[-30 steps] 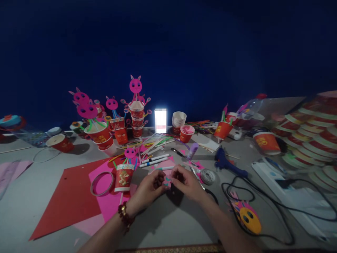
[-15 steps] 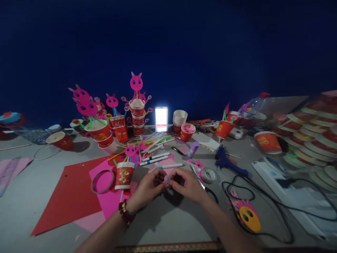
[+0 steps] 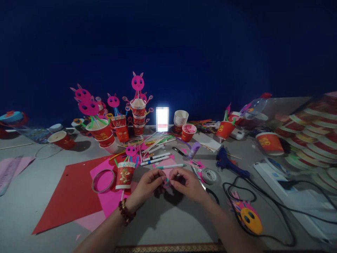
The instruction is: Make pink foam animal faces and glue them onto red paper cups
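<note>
Between my hands is a small pink paper piece (image 3: 166, 182) with teal marks, partly covered by fingers. My left hand (image 3: 149, 184), with a dark red bead bracelet (image 3: 126, 212) at its wrist, pinches one side of it. On the other side, the thumb and forefinger of my right hand (image 3: 188, 185) close on its edge. Just beyond my fingers lie a teal-capped marker (image 3: 170, 166) and a light pink paper sheet (image 3: 170, 162). Left of my left hand stands a red paper cup (image 3: 124, 175) with a pink paper face (image 3: 131, 150) on straws above it.
A roll of tape (image 3: 103, 181) lies on red card (image 3: 63, 196) at left. To the right are scissors (image 3: 212, 195), a tape roll (image 3: 209, 175), a blue glue gun (image 3: 231, 165) with a looping cable and a yellow paper face (image 3: 251, 220). Decorated cups (image 3: 138, 111) line the back.
The small paper piece has turned in my fingers and shows more of its teal marks. Both hands stay in nearly the same place; the whole view has shifted slightly.
</note>
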A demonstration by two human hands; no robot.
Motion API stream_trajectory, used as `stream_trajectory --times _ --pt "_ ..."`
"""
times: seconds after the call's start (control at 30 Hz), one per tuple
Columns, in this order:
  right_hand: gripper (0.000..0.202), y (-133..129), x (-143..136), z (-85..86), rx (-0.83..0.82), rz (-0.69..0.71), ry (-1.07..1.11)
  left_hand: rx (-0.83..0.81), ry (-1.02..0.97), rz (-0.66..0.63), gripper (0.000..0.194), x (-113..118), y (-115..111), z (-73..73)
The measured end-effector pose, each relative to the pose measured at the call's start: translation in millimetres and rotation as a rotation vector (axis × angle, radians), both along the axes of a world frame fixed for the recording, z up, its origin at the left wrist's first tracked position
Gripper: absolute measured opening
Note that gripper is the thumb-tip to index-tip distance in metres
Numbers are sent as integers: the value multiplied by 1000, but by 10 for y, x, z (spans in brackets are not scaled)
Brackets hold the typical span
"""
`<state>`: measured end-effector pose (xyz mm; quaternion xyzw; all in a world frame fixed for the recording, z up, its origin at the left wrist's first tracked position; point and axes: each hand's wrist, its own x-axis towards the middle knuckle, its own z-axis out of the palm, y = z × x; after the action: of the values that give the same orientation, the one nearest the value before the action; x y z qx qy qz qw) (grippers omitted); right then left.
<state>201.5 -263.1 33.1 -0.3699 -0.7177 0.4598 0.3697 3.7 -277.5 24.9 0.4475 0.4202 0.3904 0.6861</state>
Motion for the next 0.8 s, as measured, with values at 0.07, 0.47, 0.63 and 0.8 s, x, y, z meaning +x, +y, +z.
stream_trajectory --times 0.07,0.47,0.63,0.8 --pt "9 13 -7 -33 -53 -36 103 -34 -75 63 37 29 4 -1" --pt "28 -20 -140 -92 -435 -320 306 -131 -186 173 37 136 -50 -61" --pt "30 -8 -136 -130 -370 -341 270 -137 -200 192 36 156 -77 -7" --pt "26 -11 -126 -150 -313 -344 228 -120 -194 205 37 172 -101 18"
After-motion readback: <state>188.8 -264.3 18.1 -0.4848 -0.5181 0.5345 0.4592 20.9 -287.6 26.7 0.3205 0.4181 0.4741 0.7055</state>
